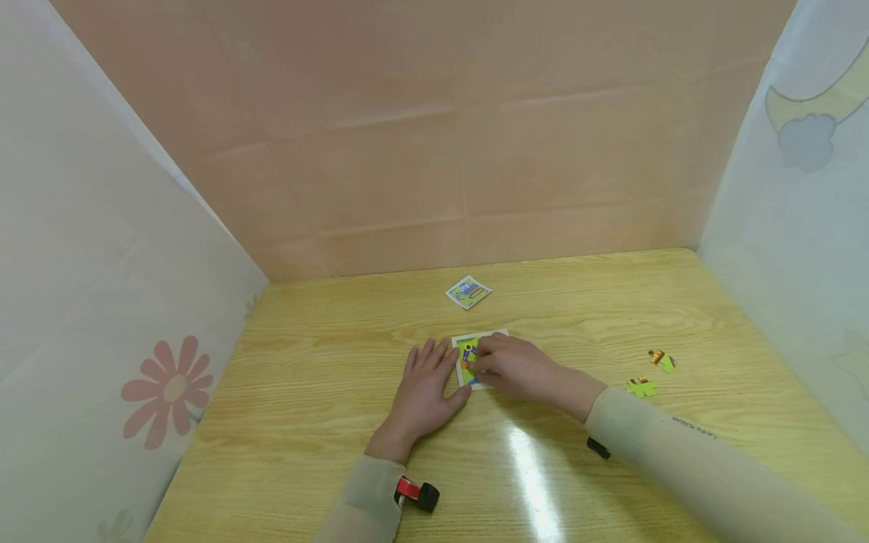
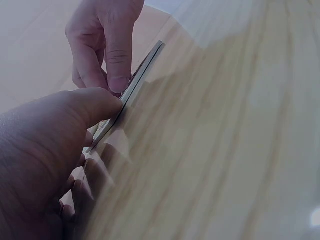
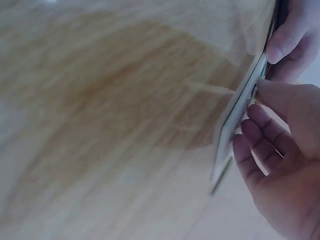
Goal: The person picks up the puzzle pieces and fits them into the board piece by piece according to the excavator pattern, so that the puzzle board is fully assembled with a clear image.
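Note:
A small jigsaw puzzle in a white-rimmed tray [image 1: 478, 334] lies flat on the wooden table, its picture green with blue and orange parts. Beside its left edge my left hand [image 1: 426, 394] rests palm down, fingers extended, the thumb [image 2: 102, 104] at the tray's near corner. From the right, my right hand [image 1: 512, 366] reaches over the tray and covers much of its right half. Its thumb and index finger pinch at a puzzle piece, largely hidden, low over the picture. The right wrist view shows the thumb [image 3: 275, 92] close to the tray's edge.
Two loose puzzle pieces, one green and brown [image 1: 641, 388] and another [image 1: 664, 361] just behind it, lie to the right. A small picture card [image 1: 468, 292] with a blue vehicle is farther back. Cloth walls [image 1: 434, 151] enclose the table's back and sides.

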A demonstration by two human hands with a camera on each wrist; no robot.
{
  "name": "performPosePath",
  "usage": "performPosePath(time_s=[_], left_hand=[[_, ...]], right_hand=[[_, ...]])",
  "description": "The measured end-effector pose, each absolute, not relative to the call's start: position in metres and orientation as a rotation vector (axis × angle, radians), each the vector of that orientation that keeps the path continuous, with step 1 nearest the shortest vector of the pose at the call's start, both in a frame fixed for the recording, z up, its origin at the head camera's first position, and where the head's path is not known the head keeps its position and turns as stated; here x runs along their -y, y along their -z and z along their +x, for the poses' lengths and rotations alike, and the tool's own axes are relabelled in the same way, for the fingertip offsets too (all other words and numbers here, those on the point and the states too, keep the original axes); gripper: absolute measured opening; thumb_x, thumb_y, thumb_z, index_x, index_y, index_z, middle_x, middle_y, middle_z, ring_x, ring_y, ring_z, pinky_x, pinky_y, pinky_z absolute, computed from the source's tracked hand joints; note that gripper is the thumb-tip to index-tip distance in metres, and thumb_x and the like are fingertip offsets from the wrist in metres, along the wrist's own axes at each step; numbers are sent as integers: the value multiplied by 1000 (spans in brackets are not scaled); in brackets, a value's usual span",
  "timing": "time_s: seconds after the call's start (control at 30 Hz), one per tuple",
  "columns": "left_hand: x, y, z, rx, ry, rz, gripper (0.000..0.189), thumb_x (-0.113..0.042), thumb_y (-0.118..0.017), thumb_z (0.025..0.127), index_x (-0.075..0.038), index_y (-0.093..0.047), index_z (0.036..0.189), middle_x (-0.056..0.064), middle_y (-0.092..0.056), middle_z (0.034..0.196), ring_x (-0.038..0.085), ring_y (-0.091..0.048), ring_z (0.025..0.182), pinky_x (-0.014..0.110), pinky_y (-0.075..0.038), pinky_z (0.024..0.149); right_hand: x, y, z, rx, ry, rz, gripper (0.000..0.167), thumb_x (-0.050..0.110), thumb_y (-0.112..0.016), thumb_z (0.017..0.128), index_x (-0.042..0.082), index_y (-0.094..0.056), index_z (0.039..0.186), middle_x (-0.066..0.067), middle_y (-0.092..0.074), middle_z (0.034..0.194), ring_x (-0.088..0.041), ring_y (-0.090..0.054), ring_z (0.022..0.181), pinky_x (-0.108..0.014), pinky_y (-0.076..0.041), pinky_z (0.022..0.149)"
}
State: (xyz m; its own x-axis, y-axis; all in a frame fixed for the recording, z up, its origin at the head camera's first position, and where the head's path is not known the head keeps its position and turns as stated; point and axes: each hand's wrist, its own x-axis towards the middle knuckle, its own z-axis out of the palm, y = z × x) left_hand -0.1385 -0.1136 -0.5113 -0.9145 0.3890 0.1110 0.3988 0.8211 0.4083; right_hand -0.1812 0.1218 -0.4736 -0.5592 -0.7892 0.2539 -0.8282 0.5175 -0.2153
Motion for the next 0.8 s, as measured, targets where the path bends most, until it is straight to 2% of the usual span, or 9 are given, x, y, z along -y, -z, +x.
performPosePath(time_s=[0.23, 0.37, 0.8], left_hand=[[114, 514, -139, 2983, 653, -643, 72, -48, -68, 107, -10, -53, 165, 12, -38, 177, 38, -22, 167, 58, -9, 136], [114, 514, -140, 2982, 661, -639, 72, -49, -68, 107, -10, -52, 166, 11, -37, 177, 37, -21, 167, 57, -8, 137], [114, 515, -140, 2992, 665, -631, 73, -50, -67, 107, -10, -52, 166, 11, -36, 178, 36, -20, 168, 56, -6, 137]], right_hand=[[-124, 478, -188, 2685, -673, 1322, 23, 4, -88, 93, 12, -88, 115, 0, -73, 110, -18, -69, 100, -37, -63, 84], [-122, 479, -190, 2662, -588, 1328, 21, 5, -89, 93, 13, -89, 113, 1, -75, 111, -18, -72, 101, -38, -64, 86], [-121, 480, -186, 2549, -427, 1362, 16, 11, -91, 92, 14, -89, 108, 0, -75, 109, -17, -72, 98, -35, -64, 80]])
